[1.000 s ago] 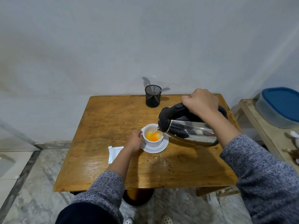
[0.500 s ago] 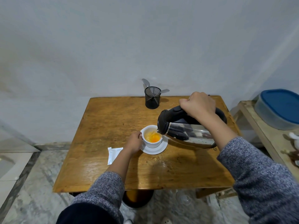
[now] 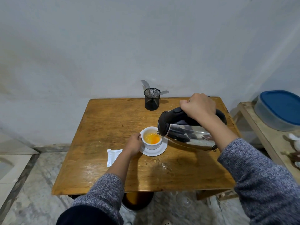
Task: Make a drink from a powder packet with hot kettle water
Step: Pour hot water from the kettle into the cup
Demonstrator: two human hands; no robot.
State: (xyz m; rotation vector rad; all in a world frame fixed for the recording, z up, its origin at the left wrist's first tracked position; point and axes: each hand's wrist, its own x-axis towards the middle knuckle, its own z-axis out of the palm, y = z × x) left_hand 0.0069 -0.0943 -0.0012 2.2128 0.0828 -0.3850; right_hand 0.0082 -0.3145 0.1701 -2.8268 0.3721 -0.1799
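The white cup [image 3: 152, 139] sits on its saucer [image 3: 154, 151] near the middle of the wooden table [image 3: 103, 127], and everything else arranges itself around it; inside the cup the liquid is orange. The right hand [image 3: 198, 105] is clenched around the black handle of the steel kettle [image 3: 190, 133], knuckles up, wrist bent downward, forearm coming in from the right of the cup in a grey knitted sleeve; the kettle is tipped hard toward the cup, its spout right at the cup's rim. The left hand [image 3: 134, 144] reaches in from the near left side, arm nearly straight, fingers curled against the cup's left side, gripping it there; whether they go through a handle I cannot tell. A white powder packet [image 3: 113, 156] lies flat on the table just left of the cup, partly behind the left forearm; a black mesh holder [image 3: 152, 101] with spoons stands beyond the cup, at the table's far edge.
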